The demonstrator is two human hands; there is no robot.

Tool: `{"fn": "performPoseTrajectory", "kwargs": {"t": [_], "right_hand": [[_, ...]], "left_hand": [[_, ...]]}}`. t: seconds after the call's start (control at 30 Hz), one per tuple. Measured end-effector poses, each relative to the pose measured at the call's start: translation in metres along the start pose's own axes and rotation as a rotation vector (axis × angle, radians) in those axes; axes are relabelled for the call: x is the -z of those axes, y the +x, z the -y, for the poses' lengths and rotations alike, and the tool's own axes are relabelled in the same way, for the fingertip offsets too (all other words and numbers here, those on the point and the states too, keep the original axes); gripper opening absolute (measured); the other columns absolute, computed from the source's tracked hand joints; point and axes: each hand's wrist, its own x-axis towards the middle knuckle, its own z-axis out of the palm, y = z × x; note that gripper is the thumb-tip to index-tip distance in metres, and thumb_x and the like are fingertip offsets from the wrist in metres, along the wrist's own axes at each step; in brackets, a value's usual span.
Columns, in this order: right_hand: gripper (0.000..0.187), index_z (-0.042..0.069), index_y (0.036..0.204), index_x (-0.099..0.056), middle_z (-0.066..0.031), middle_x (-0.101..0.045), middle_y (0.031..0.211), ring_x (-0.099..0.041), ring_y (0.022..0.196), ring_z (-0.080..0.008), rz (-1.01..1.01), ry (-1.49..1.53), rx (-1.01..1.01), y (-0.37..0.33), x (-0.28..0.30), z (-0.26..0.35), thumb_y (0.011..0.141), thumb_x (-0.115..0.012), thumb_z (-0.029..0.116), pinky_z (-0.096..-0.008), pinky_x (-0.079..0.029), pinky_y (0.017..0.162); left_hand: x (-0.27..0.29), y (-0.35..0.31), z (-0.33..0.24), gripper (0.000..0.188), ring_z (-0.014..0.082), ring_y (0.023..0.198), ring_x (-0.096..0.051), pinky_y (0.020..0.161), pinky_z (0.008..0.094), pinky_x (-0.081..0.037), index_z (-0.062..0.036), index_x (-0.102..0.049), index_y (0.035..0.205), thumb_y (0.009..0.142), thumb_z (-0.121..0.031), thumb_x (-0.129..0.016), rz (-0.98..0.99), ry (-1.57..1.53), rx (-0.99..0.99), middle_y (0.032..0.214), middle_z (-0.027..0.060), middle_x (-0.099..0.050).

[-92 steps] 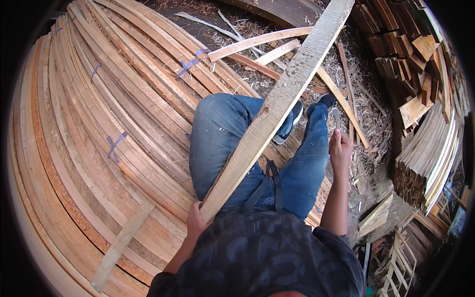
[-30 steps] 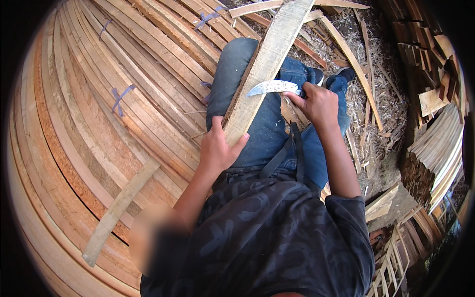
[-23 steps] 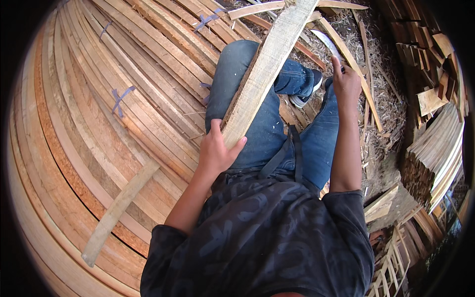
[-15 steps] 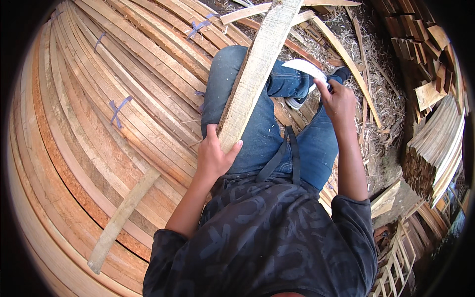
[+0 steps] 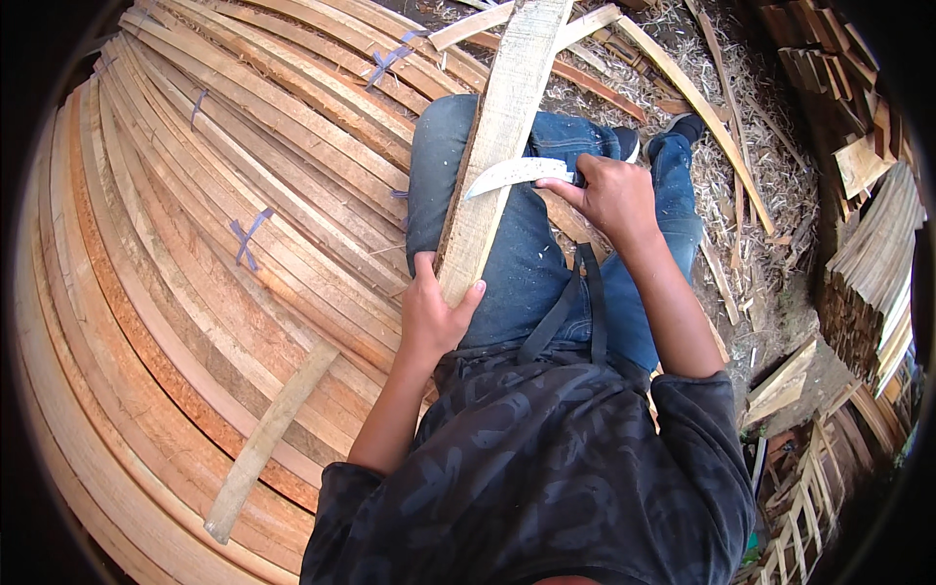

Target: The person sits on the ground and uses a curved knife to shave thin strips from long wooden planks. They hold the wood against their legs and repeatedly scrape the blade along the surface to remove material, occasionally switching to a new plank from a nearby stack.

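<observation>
My left hand (image 5: 434, 314) is wrapped round the near end of a long pale wooden plank (image 5: 497, 136). The plank slants up and away across my left thigh, one long edge dark and rough. In my right hand (image 5: 616, 195) is a knife (image 5: 522, 173) with a curved, pale blade, its handle mostly hidden by my fingers. The blade points left and lies over the plank's face; whether it touches the wood I cannot tell.
Long wooden strips (image 5: 283, 224), some tied with purple bands (image 5: 251, 239), are stacked on my left. A short loose slat (image 5: 273, 439) lies across them. Shavings (image 5: 751, 146) and a curved strip (image 5: 697, 122) cover the ground at right, beside stacked wood pieces (image 5: 873, 273).
My right hand has moved left and nearer with the knife, bringing the blade over the plank. My left hand keeps its hold. My right foot has shifted.
</observation>
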Motion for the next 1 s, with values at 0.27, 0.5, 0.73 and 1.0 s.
{"fn": "performPoseTrajectory", "kwargs": {"t": [0.27,0.5,0.73,1.0], "right_hand": [[0.076,-0.002,0.072,-0.069,-0.0246,-0.066,0.074,-0.067,0.076,-0.0401,0.005,-0.073,-0.635,0.051,0.018,-0.097,0.086,-0.05,0.07,-0.0472,-0.052,0.068],[0.069,-0.002,0.072,-0.069,-0.0203,-0.062,0.059,-0.065,0.061,-0.0354,-0.107,0.081,-0.564,0.039,0.052,-0.095,0.087,-0.055,0.064,-0.044,-0.051,0.06],[0.066,0.006,0.058,-0.062,-0.0122,-0.055,0.047,-0.061,0.046,-0.0298,-0.006,0.084,-0.035,0.023,0.003,-0.011,0.08,-0.059,0.068,-0.0385,-0.048,0.043],[0.07,0.007,0.059,-0.066,-0.0113,-0.058,0.05,-0.061,0.047,-0.0287,-0.125,0.061,-0.134,0.077,-0.009,-0.044,0.079,-0.056,0.073,-0.0371,-0.05,0.045]], "left_hand": [[-0.001,0.0,0.001,0.065,0.0454,0.083,-0.065,0.071,0.0475,-0.051,0.0047,-0.041,0.115,0.082,-0.044,-0.069,-0.011,0.046,-0.019,0.086,0.0302,-0.063],[-0.001,0.0,0.007,0.066,0.0454,0.083,-0.065,0.072,0.0473,-0.051,0.0054,-0.04,0.116,0.081,-0.042,-0.07,0.003,0.043,0.007,0.086,0.0299,-0.063],[-0.001,0.003,0.002,0.061,0.0432,0.082,-0.066,0.072,0.0458,-0.051,0.0048,-0.042,0.114,0.08,-0.037,-0.071,0.014,-0.016,-0.005,0.087,0.0279,-0.064],[-0.001,0.004,-0.004,0.057,0.0434,0.084,-0.065,0.073,0.0458,-0.051,0.0036,-0.043,0.113,0.08,-0.034,-0.071,-0.021,-0.012,0.011,0.089,0.0274,-0.064]]}}
